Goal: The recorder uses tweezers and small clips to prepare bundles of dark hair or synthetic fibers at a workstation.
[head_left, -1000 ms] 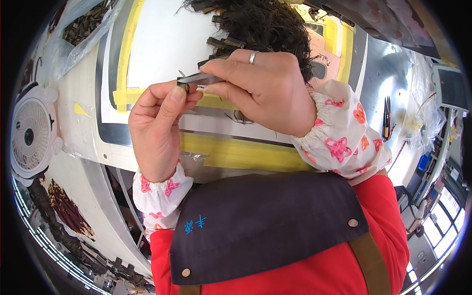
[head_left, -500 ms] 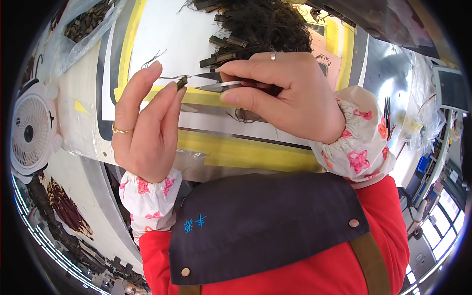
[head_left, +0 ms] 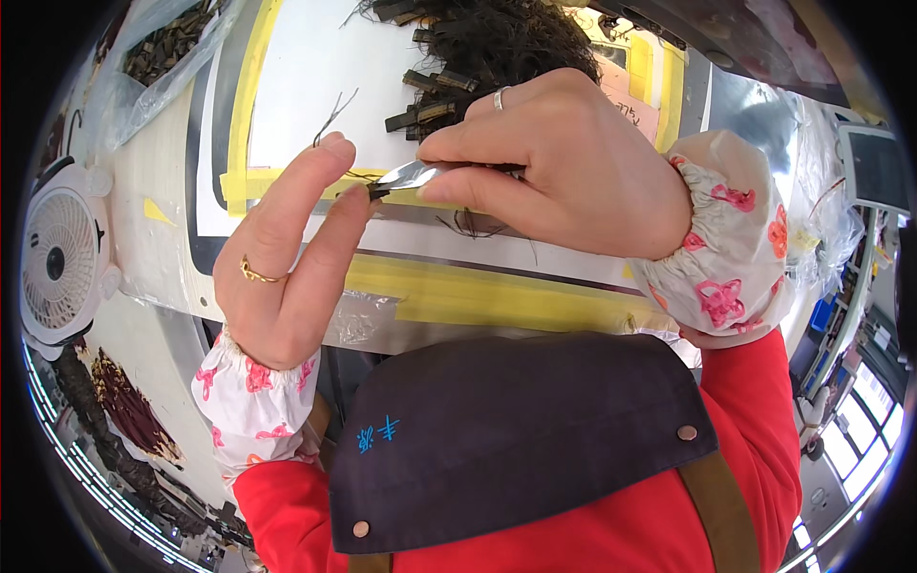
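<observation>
My left hand [head_left: 277,277] is closed in a pinch on a small dark part with thin black wires [head_left: 331,119], which rise past its fingertips. Most of the part is hidden by the fingers and blades. Held between the thumb and fingers of my right hand [head_left: 573,172] are small snips [head_left: 411,176], their shiny blades at the part beside my left fingertips. Whether the blades touch it, I cannot tell. Just beyond, a heap of dark wired parts [head_left: 521,48] lies on the white sheet [head_left: 306,67], its small dark blocks [head_left: 420,118] facing left.
Yellow tape [head_left: 506,301] borders the white work surface. To the left stand a round white fan [head_left: 57,253] and a clear bag of dark parts [head_left: 177,43]. A dark red bundle [head_left: 134,396] lies below the fan. On the right are clear plastic [head_left: 831,229] and a screen [head_left: 874,167].
The snips' blades have come together and now overlap the small dark part. My left hand has shifted slightly right with it, and the wires stand higher.
</observation>
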Demonstrator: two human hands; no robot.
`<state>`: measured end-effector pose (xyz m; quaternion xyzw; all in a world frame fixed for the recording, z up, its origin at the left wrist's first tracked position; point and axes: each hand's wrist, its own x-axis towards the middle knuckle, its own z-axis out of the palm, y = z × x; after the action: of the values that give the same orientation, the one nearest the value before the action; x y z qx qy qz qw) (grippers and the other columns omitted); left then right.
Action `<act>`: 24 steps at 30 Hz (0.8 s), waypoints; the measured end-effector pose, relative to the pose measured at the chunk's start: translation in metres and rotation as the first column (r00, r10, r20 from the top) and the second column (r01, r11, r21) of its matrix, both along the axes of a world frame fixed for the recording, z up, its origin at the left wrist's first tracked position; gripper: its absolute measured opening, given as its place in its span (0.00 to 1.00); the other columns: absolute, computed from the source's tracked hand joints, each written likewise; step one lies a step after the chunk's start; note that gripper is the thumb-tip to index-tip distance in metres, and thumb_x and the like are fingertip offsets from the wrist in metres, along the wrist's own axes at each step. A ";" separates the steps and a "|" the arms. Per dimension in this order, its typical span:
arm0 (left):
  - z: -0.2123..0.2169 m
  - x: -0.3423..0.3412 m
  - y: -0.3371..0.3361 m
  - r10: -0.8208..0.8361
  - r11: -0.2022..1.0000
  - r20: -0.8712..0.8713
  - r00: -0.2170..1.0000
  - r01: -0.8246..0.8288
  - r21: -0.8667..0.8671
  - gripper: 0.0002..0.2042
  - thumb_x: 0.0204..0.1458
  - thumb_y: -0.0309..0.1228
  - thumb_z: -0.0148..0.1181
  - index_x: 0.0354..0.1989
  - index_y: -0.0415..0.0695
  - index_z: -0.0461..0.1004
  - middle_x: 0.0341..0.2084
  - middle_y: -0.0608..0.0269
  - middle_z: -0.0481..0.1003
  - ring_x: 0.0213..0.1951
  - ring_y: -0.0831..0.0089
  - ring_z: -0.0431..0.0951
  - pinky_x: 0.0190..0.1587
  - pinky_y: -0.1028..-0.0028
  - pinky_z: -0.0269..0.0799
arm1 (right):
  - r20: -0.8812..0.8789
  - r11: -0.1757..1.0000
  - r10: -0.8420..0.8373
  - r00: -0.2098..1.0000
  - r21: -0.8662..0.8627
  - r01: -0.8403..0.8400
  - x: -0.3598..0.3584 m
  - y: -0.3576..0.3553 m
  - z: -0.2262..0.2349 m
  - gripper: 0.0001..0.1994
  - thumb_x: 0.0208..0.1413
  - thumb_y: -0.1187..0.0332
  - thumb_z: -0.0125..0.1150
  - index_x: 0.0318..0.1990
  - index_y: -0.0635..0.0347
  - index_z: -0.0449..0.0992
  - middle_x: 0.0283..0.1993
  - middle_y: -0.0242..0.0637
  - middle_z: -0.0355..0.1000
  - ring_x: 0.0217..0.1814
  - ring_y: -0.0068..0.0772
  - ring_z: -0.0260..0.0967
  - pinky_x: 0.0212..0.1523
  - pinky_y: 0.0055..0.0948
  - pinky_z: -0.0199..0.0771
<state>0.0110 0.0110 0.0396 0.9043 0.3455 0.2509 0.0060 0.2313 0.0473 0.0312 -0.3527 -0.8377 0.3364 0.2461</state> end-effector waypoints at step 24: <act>0.000 -0.015 0.013 0.148 0.923 0.031 0.988 -0.127 -0.363 0.08 0.36 0.16 0.63 0.27 0.39 0.73 0.44 0.53 0.69 0.52 0.55 0.67 0.53 0.62 0.62 | -0.259 0.730 -0.461 0.849 -0.655 0.196 0.012 0.013 -0.012 0.16 0.49 0.59 0.63 0.38 0.64 0.77 0.27 0.28 0.72 0.27 0.13 0.64 0.28 0.16 0.65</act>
<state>-0.0043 0.0241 0.0393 0.8538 0.4477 0.2095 0.1638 0.2437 0.0606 0.0190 -0.4808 -0.5372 0.6014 0.3444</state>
